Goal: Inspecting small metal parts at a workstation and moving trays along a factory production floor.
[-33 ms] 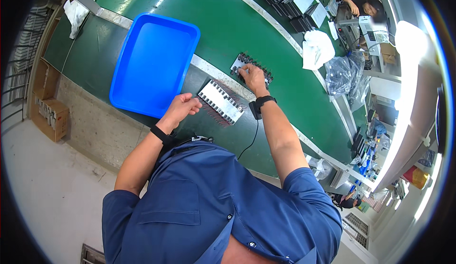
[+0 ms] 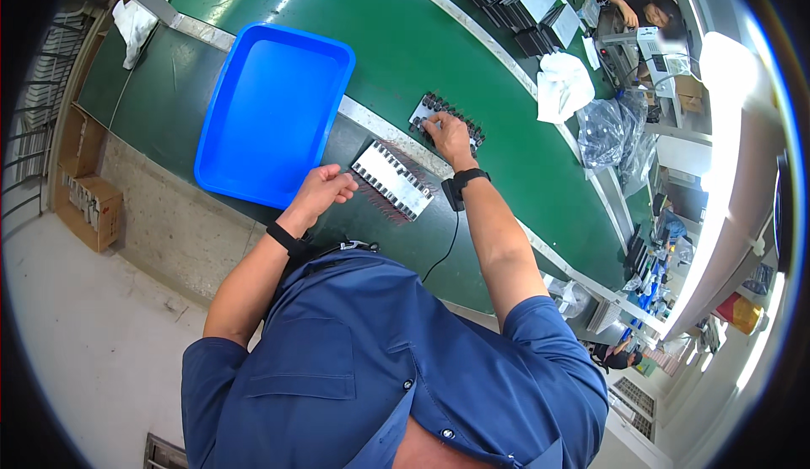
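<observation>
Nearest the camera is the person's own blue button-up shirt (image 2: pixel 380 368), filling the lower middle of the view, with both bare forearms reaching away from it toward the dark green table (image 2: pixel 169 106).

The left hand (image 2: pixel 325 189), with a black band on its wrist, is loosely curled, its fingers bent inward. It sits just beside the near-left corner of a flat silver rectangular tray of small dark components with thin reddish leads (image 2: pixel 393 180). Whether the fingertips actually touch that tray cannot be told. The tray lies on the near part of the table, tilted so that its long side runs from upper left to lower right.

To the left of this tray, just beside it, sits a large empty bright blue plastic bin (image 2: pixel 270 115), rectangular with rounded corners, overhanging the near table edge.

The right hand (image 2: pixel 447 136) wears a black wrist strap with a dark cord hanging down from it. The hand is spread, palm down, pressing on a second dark tray of small black components (image 2: pixel 439 110). This tray lies just past a pale metal strip (image 2: pixel 371 121) that divides the near table from a long green conveyor belt (image 2: pixel 405 30).

Farther right on the belt lie a crumpled white cloth (image 2: pixel 561 85) and clear plastic bags (image 2: pixel 607 132). At the far side, stacked dark trays (image 2: pixel 515 5) rest near another person (image 2: pixel 641 5) at the top right.
</observation>
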Available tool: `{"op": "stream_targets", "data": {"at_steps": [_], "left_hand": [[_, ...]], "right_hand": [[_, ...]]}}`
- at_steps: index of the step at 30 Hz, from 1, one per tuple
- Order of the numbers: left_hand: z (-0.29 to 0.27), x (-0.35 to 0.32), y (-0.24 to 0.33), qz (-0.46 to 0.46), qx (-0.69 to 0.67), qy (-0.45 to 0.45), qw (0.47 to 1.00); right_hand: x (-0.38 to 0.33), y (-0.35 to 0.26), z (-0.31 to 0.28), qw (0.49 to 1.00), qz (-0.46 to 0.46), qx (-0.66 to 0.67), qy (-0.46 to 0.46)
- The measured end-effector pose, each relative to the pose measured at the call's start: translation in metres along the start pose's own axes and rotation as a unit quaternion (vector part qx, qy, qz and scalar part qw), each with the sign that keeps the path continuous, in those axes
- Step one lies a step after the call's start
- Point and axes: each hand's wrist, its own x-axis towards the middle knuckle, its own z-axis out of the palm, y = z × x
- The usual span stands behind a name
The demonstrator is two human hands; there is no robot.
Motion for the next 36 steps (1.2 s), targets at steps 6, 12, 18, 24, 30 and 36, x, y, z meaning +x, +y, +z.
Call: {"op": "stream_targets", "data": {"at_steps": [6,12,18,24,30,36], "left_hand": [[-0.004,-0.006,-0.003,-0.001,-0.004,0.002,1.000],[-0.002,-0.006,-0.004,-0.004,0.001,-0.004,1.000],[0.000,-0.007,-0.002,-0.009,0.001,0.000,1.000],[-0.001,-0.007,-0.004,-0.007,0.002,-0.001,1.000],[0.000,-0.007,-0.005,-0.011,0.001,0.003,1.000],[-0.002,-0.007,-0.006,-0.006,0.002,0.001,1.000]], "right_hand": [[-0.001,-0.001,-0.003,0.999,0.015,0.032,-0.003],[-0.006,0.016,-0.004,0.999,-0.035,0.001,-0.002],[-0.006,0.009,0.001,1.000,-0.004,0.011,0.022],[-0.001,-0.004,0.008,0.995,-0.095,0.007,0.017],[0.003,-0.010,0.015,0.998,-0.065,-0.001,0.011],[0.001,0.005,0.011,0.998,-0.008,0.031,0.049]]}}
